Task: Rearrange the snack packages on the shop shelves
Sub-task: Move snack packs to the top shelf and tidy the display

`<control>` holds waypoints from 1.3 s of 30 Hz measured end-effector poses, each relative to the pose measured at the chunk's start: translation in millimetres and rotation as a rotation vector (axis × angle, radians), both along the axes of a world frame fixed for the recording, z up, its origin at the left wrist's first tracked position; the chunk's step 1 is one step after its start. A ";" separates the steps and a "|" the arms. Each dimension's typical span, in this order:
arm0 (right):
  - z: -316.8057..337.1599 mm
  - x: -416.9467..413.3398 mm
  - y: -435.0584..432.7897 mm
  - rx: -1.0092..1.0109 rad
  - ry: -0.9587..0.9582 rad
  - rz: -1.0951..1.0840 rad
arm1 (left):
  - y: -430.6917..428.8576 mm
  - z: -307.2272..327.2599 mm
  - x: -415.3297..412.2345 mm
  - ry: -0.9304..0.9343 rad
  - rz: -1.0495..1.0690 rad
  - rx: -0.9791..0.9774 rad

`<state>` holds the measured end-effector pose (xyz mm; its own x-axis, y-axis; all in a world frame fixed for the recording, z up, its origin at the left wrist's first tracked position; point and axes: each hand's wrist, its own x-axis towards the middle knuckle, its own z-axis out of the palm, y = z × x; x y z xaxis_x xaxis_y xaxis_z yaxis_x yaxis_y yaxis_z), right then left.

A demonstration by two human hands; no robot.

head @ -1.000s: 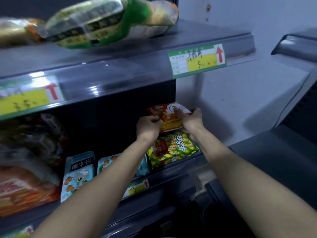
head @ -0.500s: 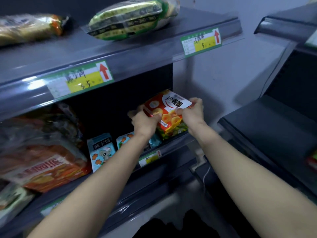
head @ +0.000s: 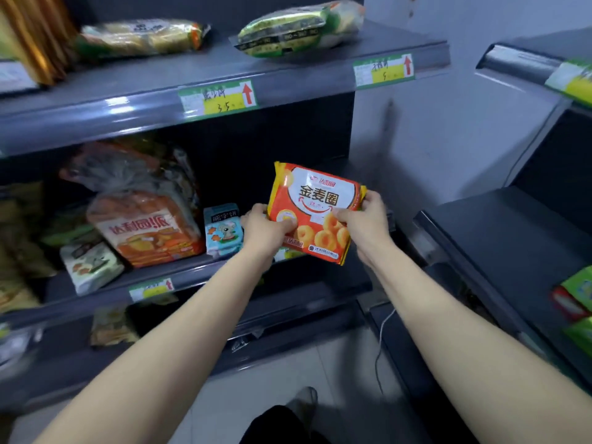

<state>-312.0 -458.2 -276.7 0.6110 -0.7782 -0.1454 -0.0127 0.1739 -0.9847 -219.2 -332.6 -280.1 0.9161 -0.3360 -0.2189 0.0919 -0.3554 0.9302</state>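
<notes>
The left hand and right hand both pinch the orange pack, held up in front of the middle shelf; it has no spot yet; the blue pack sits there, so more sorting is left.

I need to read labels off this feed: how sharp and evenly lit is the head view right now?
Head view: the orange ring-snack pack, held by the left hand and right hand, is sharp and readable; the bread bag and left edge are blurred; glare streaks the upper shelf lip; the price tag writing is soft; wide-angle bending curves the shelves.
</notes>
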 end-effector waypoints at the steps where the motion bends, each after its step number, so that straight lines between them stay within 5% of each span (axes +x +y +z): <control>1: 0.1 -7.2 6.5 -0.003 -0.006 0.022 | 8.1 4.3 -11.0 -0.011 0.022 -0.018; 17: 61.3 -12.1 146.5 -0.089 -0.172 0.363 | 167.8 73.6 -60.9 -0.254 0.395 -0.121; 39: 195.9 194.1 510.4 -0.397 -0.438 0.669 | 529.2 199.5 87.3 -0.550 0.727 -0.301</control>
<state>-117.9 52.2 -80.8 0.8926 -0.1824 0.4123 0.4025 -0.0899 -0.9110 -131.9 196.5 -80.6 0.8713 0.3834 0.3062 -0.2808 -0.1222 0.9520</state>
